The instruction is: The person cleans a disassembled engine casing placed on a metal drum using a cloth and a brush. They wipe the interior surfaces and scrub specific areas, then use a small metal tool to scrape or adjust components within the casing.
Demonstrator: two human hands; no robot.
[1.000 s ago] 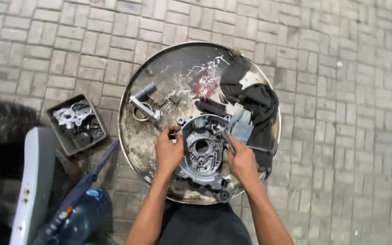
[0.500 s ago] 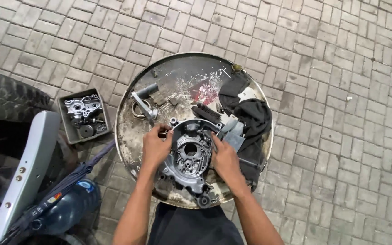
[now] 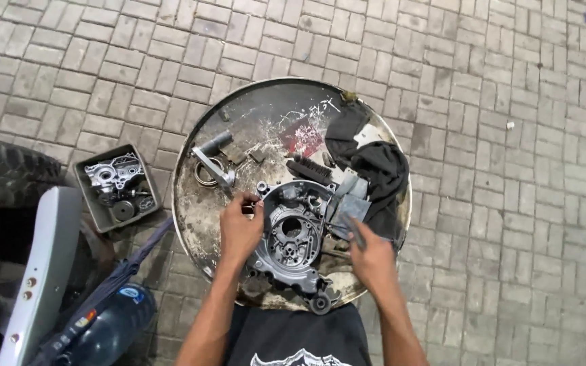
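Your left hand pinches closed on a small part I cannot identify, at the rim of the grey cast-metal engine casing lying in the round greasy steel tray; your right hand grips a thin tool; a slip risks dropping the part into the casing.

The person works bare-handed: neither the left hand nor the right hand wears a glove, ring or watch that shows, and both forearms are uncovered, with no sleeve reaching into view along their visible length. At the bottom edge of the head view, between the two arms, a dark, nearly black shirt covers the torso, its cloth plain apart from a pale printed design low on the chest, cut off by the frame so that its shape cannot be made out.
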